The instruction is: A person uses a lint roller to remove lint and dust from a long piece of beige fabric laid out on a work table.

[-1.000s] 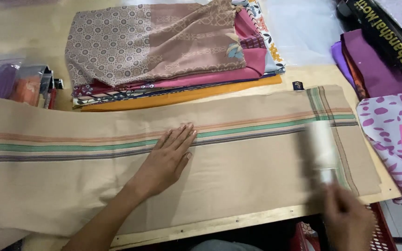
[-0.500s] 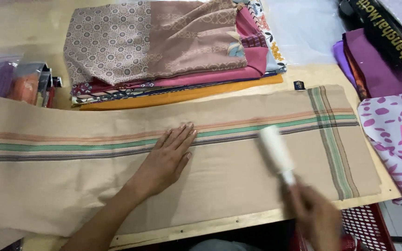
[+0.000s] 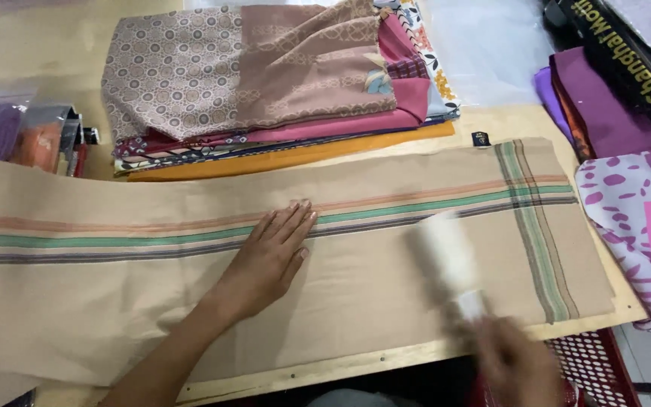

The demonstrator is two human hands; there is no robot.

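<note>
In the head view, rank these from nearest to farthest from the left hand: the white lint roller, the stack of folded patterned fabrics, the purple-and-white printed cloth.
From the left hand:
1. White lint roller, to its right on the tan striped cloth.
2. Stack of folded patterned fabrics, beyond it, at the table's far side.
3. Purple-and-white printed cloth, at the far right edge.

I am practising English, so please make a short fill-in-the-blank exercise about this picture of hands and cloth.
1. The left hand lies ____ on the beige striped cloth.
2. The right hand holds a ____ lint roller.
3. The stack of folded fabrics lies ____ the beige striped cloth.
4. The red basket sits at the wooden table's ____ edge.

Missing words: flat; white; beyond; near
</note>
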